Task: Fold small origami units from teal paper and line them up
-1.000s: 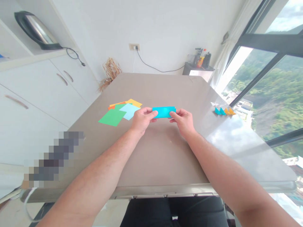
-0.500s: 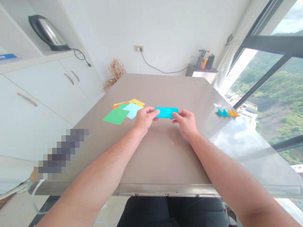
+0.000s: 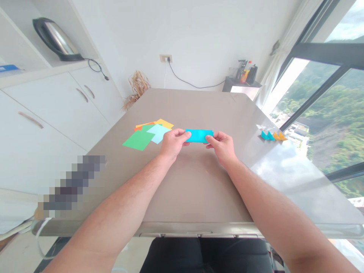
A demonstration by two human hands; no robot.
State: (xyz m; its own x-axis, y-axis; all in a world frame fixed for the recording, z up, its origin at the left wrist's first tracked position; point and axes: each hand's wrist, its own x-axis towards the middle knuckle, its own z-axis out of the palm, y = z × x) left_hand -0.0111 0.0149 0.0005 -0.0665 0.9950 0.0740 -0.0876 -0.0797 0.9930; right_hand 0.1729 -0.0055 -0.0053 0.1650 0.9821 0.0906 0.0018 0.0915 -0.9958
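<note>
A bright blue folded sheet of paper, now a narrow rectangle, is held level above the table between both hands. My left hand pinches its left end, thumb on top and fingers beneath. At the right end, my right hand grips it the same way, with the thumb on the near edge. Close by my left hand lie loose paper sheets: a green one, a pale blue one, and yellow and orange ones behind them.
Small folded paper shapes, teal and yellow-orange, stand in a row on the table at the right. A blurred-out dark object lies at the left edge. A window borders the right side; a kettle sits on a shelf.
Almost nothing differs. The whole view has shifted very slightly, and both hands keep their hold on the blue paper.
</note>
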